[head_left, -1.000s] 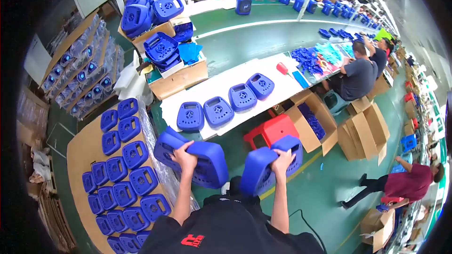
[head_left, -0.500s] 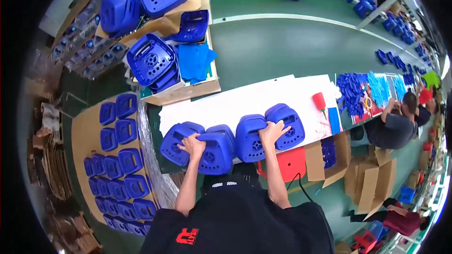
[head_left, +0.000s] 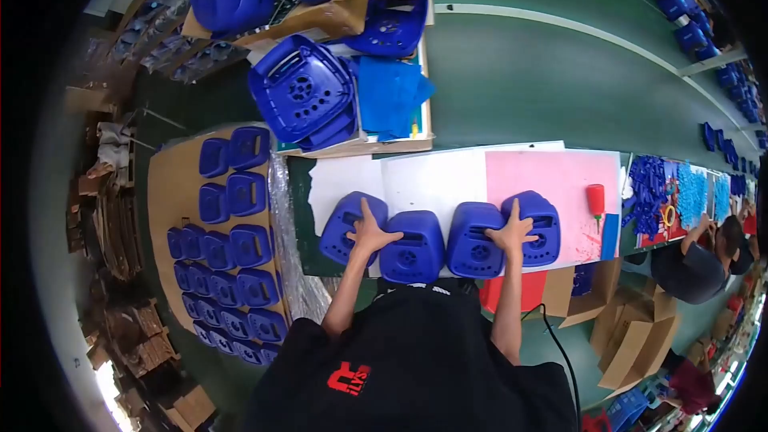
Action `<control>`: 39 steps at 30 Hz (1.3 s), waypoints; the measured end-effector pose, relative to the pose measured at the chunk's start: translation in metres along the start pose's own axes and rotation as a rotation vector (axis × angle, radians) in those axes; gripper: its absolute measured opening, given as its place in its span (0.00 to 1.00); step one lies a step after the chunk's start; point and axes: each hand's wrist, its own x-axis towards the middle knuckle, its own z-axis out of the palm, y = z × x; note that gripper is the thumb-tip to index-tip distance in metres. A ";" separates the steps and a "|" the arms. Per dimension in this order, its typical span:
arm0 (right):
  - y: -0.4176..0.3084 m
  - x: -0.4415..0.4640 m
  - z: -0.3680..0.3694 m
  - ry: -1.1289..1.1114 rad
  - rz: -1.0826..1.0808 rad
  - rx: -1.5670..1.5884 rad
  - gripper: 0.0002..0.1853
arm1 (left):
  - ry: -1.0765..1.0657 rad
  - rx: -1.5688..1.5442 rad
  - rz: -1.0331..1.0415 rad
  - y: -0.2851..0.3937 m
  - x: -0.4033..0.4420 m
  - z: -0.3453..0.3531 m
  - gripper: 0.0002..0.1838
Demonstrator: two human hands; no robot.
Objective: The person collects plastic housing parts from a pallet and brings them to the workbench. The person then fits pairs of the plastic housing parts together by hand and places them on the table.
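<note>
Several blue plastic housings with handle slots and round hole patterns stand in a row along the table's near edge. My left hand (head_left: pixel 367 235) lies spread across two of them, the outer left housing (head_left: pixel 336 226) and the inner left housing (head_left: pixel 412 250). Its thumb reaches the inner one's handle slot. My right hand (head_left: pixel 513 234) rests likewise, fingers apart, over the inner right housing (head_left: pixel 474 250) and the outer right housing (head_left: pixel 546 226), thumb at the inner slot. Both hands touch the housings without visibly closing round them.
White and pink sheets cover the table (head_left: pixel 436 180). A red bottle (head_left: pixel 594 198) stands right. Blue shells (head_left: pixel 300 88) and blue cloths (head_left: pixel 390 96) lie back left. More housings (head_left: pixel 256 288) fill a cardboard sheet on the left. Open cartons (head_left: pixel 632 336) and a seated person (head_left: pixel 692 268) are right.
The housings, tilted and overlapping in pairs before, now sit flatter and side by side on the table edge. My fingers have spread on them. The view has shifted.
</note>
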 end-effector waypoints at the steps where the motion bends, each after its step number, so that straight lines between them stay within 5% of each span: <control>1: 0.002 0.001 0.000 -0.003 -0.011 0.010 0.65 | -0.041 -0.038 0.051 -0.006 0.003 -0.002 0.66; 5: 0.014 -0.001 0.004 0.006 -0.068 0.069 0.62 | -0.168 -0.066 0.030 -0.009 0.014 0.000 0.55; 8: 0.018 -0.013 0.016 0.254 -0.110 -0.056 0.54 | -0.041 0.041 0.057 0.004 -0.007 -0.002 0.45; 13: 0.015 -0.036 0.017 0.324 -0.132 -0.087 0.49 | 0.100 0.006 0.144 0.010 -0.043 -0.033 0.35; 15: 0.003 -0.046 0.015 0.456 -0.175 -0.157 0.40 | 0.314 0.017 0.300 -0.010 -0.034 -0.037 0.27; 16: -0.010 -0.050 0.008 0.510 -0.326 -0.036 0.31 | 0.499 0.062 0.396 -0.013 -0.034 -0.043 0.17; 20: -0.094 -0.068 0.033 0.232 -0.816 0.242 0.18 | 0.359 -0.419 0.293 -0.039 -0.012 -0.053 0.09; 22: -0.139 -0.067 0.062 0.008 -0.993 0.245 0.17 | 0.354 -0.489 0.261 -0.055 -0.001 -0.046 0.09; 25: -0.165 -0.075 0.082 -0.079 -1.009 -0.241 0.17 | 0.299 -0.466 0.221 -0.052 -0.021 -0.063 0.07; 27: -0.161 -0.079 0.086 -0.085 -0.973 -0.340 0.18 | 0.456 -0.137 0.449 -0.051 -0.025 -0.067 0.12; 29: -0.151 -0.078 0.095 -0.111 -0.980 -0.418 0.14 | 0.398 -0.112 0.559 -0.058 -0.003 -0.063 0.18; 31: -0.141 -0.073 0.115 -0.024 -1.075 -0.470 0.08 | 0.487 0.185 0.961 -0.062 0.022 -0.057 0.23; 39: -0.130 -0.078 0.057 -0.026 -1.127 -0.470 0.06 | 0.011 0.469 1.080 -0.032 0.029 -0.099 0.18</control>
